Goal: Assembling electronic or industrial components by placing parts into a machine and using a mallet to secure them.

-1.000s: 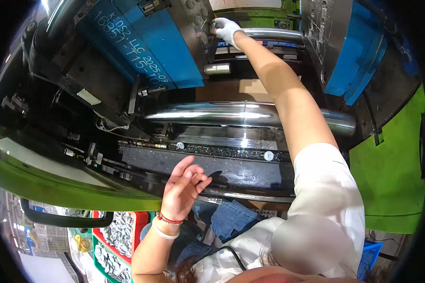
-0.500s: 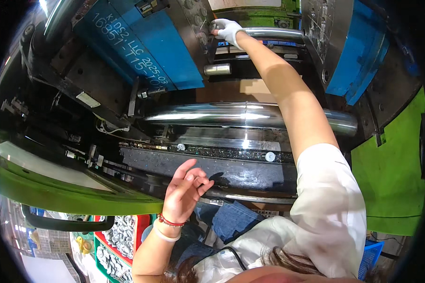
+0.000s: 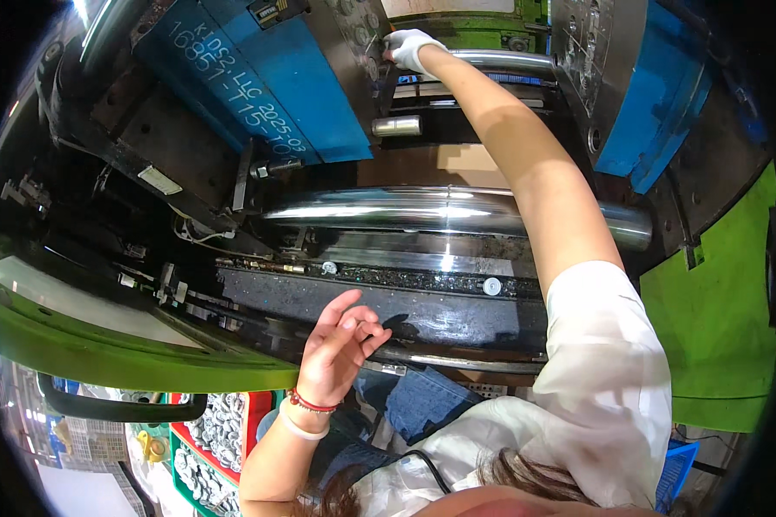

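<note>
Lettering (image 3: 243, 77), handwritten in white, is running down the blue block (image 3: 319, 103) above and left of the bare left hand (image 3: 333, 349), which is hovering half-curled, holding nothing. The steel face (image 3: 362, 60) is standing just left of the gloved right hand (image 3: 414, 49), whose bent fingers are apparently touching it; whether they are gripping anything, I cannot tell. Light, steady fingering is probably serving best.
</note>
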`<act>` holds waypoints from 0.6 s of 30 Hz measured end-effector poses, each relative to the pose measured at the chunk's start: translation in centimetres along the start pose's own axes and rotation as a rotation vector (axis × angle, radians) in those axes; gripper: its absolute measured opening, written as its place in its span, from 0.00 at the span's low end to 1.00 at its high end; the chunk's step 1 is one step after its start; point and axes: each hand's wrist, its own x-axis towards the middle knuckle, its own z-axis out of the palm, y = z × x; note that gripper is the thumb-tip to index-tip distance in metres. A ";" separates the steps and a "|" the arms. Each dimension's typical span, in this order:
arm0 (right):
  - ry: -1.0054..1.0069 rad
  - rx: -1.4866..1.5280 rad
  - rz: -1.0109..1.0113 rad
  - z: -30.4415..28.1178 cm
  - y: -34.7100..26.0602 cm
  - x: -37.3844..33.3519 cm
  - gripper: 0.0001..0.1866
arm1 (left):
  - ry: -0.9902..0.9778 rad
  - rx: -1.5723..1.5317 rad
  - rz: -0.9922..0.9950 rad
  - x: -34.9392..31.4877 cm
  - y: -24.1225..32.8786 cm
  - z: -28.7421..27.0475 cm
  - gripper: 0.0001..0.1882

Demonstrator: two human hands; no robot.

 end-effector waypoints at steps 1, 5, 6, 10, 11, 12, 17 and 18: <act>0.029 -0.055 -0.030 0.3 -0.4 0.1 0.24 | 0.004 0.000 0.004 0.0 0.0 0.0 0.19; 0.120 -0.052 0.012 1.6 0.1 -0.3 0.17 | 0.053 0.047 0.004 0.0 -0.1 0.4 0.19; 0.123 -0.053 0.009 1.9 0.6 -0.2 0.17 | 0.051 0.045 -0.002 0.1 -0.1 0.4 0.19; 0.287 0.173 0.076 2.1 1.3 -0.6 0.16 | 0.036 0.048 -0.010 0.4 -0.1 0.2 0.19; 0.296 0.082 0.058 2.8 -1.1 -1.5 0.16 | 0.064 0.051 0.002 -0.1 0.0 -0.1 0.19; 0.323 -0.024 0.048 2.6 -2.2 -2.2 0.16 | 0.071 0.054 0.001 -0.3 0.1 -0.1 0.19; 0.327 -0.104 0.031 0.9 -1.7 -2.1 0.17 | 0.020 0.057 -0.011 -0.2 0.0 0.1 0.18; 0.327 -0.156 0.034 0.8 -1.8 -2.1 0.17 | 0.013 0.066 -0.014 -0.3 -0.1 0.1 0.18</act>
